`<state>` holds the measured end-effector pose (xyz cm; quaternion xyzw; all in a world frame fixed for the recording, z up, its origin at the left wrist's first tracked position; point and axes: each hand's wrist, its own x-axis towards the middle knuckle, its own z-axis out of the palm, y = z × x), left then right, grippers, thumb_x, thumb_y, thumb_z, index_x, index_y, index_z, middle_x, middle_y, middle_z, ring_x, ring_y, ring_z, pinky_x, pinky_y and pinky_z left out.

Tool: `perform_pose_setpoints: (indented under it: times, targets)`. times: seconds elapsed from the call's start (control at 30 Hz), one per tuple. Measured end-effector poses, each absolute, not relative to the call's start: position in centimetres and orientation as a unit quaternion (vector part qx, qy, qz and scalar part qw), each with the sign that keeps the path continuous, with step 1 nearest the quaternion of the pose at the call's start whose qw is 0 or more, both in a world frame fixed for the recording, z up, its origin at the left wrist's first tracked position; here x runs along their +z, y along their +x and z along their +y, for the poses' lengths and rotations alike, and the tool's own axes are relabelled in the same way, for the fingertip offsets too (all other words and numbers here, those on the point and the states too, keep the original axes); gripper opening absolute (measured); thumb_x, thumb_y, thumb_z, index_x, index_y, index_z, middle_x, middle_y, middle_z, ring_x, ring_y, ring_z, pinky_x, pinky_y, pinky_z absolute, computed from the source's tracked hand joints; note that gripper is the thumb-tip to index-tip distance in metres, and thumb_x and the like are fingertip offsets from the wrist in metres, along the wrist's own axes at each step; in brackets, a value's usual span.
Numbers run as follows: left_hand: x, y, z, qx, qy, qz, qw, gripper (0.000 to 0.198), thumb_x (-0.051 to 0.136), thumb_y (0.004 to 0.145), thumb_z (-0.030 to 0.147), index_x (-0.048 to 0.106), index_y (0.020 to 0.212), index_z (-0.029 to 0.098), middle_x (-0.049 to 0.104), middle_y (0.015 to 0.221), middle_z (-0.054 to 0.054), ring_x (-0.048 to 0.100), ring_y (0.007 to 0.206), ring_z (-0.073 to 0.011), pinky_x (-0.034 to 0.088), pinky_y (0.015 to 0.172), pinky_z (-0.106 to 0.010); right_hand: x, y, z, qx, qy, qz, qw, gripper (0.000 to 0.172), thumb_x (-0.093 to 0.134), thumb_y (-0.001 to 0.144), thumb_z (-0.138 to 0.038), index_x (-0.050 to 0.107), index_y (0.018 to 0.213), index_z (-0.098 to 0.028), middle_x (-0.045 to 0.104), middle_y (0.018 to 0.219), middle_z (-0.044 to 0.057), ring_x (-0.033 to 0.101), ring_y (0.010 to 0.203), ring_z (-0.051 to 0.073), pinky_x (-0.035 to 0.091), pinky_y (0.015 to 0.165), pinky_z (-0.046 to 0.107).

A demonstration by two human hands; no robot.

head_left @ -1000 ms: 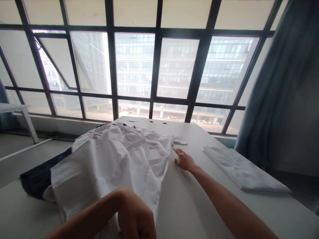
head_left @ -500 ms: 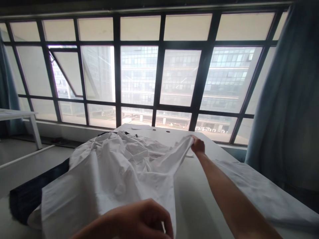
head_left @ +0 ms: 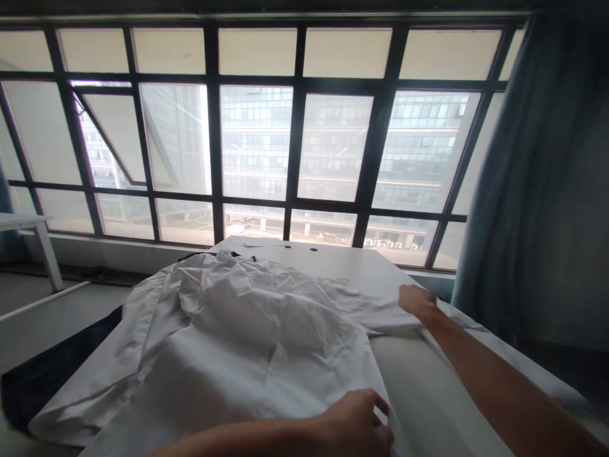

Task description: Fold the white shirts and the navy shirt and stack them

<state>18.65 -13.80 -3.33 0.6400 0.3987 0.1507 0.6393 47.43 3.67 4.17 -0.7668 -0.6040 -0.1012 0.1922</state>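
A white button-up shirt (head_left: 228, 355) lies spread and wrinkled over the table, its button placket facing up. My right hand (head_left: 419, 299) is stretched far out to the right, closed on the end of one sleeve (head_left: 375, 312), which runs nearly straight out from the body of the shirt. Closer to me, my left hand (head_left: 358, 419) has its fingers curled at the shirt's right side edge, near the bottom; its fingertips are partly hidden. The collar area is bunched at the far end.
Dark fabric (head_left: 57, 368) shows under the shirt on the left. The white table (head_left: 342, 260) extends toward the windows, and pale cloth (head_left: 514, 355) lies along its right side. Another white table (head_left: 23, 221) stands at far left; a blue curtain (head_left: 514, 190) hangs at right.
My right hand has moved right and slightly down, drawing the sleeve outward. My left hand has moved right with the shirt's edge, and the shirt front now lies flatter and wider, showing its buttons.
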Motion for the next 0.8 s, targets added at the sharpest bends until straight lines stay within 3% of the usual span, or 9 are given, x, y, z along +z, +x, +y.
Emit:
perform_pose_setpoints:
  times: [0.07, 0.17, 0.23, 0.3, 0.37, 0.47, 0.6, 0.7, 0.8]
  targets:
    - [-4.7, 19.1, -14.1, 0.142, 0.653, 0.411, 0.621, 0.038, 0.071, 0.072, 0.014, 0.062, 0.109, 0.018, 0.061, 0.068, 0.002, 0.054, 0.046, -0.0109, 0.048, 0.048, -0.023, 1.2, 42.6, 2.5, -0.056, -0.750, -0.642, 0.152, 0.027, 0.063, 0.083, -0.035, 0.076, 0.099, -0.017, 0.073, 0.101, 0.020, 0.068, 0.100, 0.034, 0.049, 0.087, 0.049]
    - [-6.1, 20.3, -14.6, 0.141, 0.637, 0.377, 0.658, 0.044, 0.070, 0.076, 0.021, 0.058, 0.119, 0.016, 0.062, 0.065, 0.001, 0.056, 0.044, -0.0140, 0.052, 0.051, -0.028, -2.7, 35.8, -0.3, 0.021, -0.656, -0.748, 0.092, 0.057, 0.052, 0.090, -0.053, 0.058, 0.136, -0.020, 0.057, 0.138, 0.015, 0.051, 0.130, 0.029, 0.039, 0.106, 0.039]
    - [-6.2, 20.7, -15.0, 0.121, 0.640, 0.341, 0.678, 0.046, 0.066, 0.081, 0.023, 0.054, 0.125, 0.015, 0.064, 0.065, 0.000, 0.058, 0.044, -0.0153, 0.054, 0.052, -0.031, -4.4, 33.0, -2.2, 0.055, -0.662, -0.746, 0.052, 0.071, 0.043, 0.091, -0.063, 0.043, 0.149, -0.021, 0.040, 0.153, 0.013, 0.034, 0.141, 0.033, 0.031, 0.112, 0.047]
    - [-5.2, 20.1, -14.8, 0.098, 0.683, 0.307, 0.655, 0.038, 0.061, 0.085, 0.023, 0.057, 0.121, 0.014, 0.067, 0.069, -0.004, 0.062, 0.049, -0.0163, 0.055, 0.056, -0.031, -5.2, 32.1, -3.7, 0.056, -0.680, -0.730, 0.036, 0.074, 0.032, 0.095, -0.065, 0.031, 0.155, -0.021, 0.024, 0.161, 0.011, 0.020, 0.147, 0.035, 0.022, 0.115, 0.055]
    - [-3.3, 18.2, -13.9, 0.109, 0.770, 0.292, 0.557, 0.024, 0.056, 0.088, 0.023, 0.066, 0.107, 0.013, 0.071, 0.078, -0.009, 0.067, 0.061, -0.0188, 0.056, 0.063, -0.032, -5.4, 33.0, -4.5, 0.046, -0.685, -0.727, 0.028, 0.070, 0.025, 0.098, -0.060, 0.024, 0.157, -0.021, 0.016, 0.163, 0.009, 0.013, 0.149, 0.033, 0.016, 0.116, 0.058]
    - [-0.3, 13.6, -10.7, 0.177, 0.895, 0.323, 0.251, 0.020, 0.054, 0.090, 0.021, 0.071, 0.097, 0.015, 0.073, 0.095, -0.013, 0.069, 0.091, -0.0258, 0.052, 0.089, -0.037, -5.0, 36.0, -4.6, 0.045, -0.692, -0.720, 0.016, 0.068, 0.024, 0.099, -0.057, 0.024, 0.156, -0.020, 0.015, 0.163, 0.007, 0.010, 0.150, 0.031, 0.013, 0.117, 0.059]
    - [0.3, 7.1, -5.8, 0.158, 0.901, 0.403, 0.027, 0.035, 0.055, 0.093, 0.029, 0.063, 0.124, 0.015, 0.063, 0.129, -0.015, 0.054, 0.123, -0.0290, 0.037, 0.110, -0.044, -4.8, 39.7, -4.5, 0.053, -0.711, -0.701, 0.023, 0.069, 0.025, 0.098, -0.059, 0.027, 0.156, -0.021, 0.016, 0.163, 0.007, 0.009, 0.150, 0.031, 0.012, 0.117, 0.059]
    - [-1.7, 3.4, -4.1, 0.069, 0.890, 0.450, 0.015, 0.058, 0.050, 0.095, 0.044, 0.044, 0.145, 0.017, 0.035, 0.155, -0.014, 0.030, 0.144, -0.0311, 0.018, 0.118, -0.052, -5.3, 41.1, -5.0, 0.049, -0.715, -0.697, 0.019, 0.072, 0.024, 0.097, -0.061, 0.024, 0.157, -0.020, 0.014, 0.163, 0.006, 0.007, 0.150, 0.030, 0.010, 0.118, 0.058]
    - [-3.3, 1.2, -5.1, 0.009, 0.880, 0.472, 0.055, 0.062, 0.032, 0.101, 0.050, 0.031, 0.153, 0.018, 0.019, 0.162, -0.011, 0.014, 0.149, -0.0296, 0.012, 0.118, -0.054, -5.8, 41.4, -5.8, 0.042, -0.712, -0.701, 0.019, 0.073, 0.021, 0.097, -0.062, 0.023, 0.157, -0.020, 0.014, 0.163, 0.006, 0.007, 0.150, 0.030, 0.010, 0.118, 0.058]
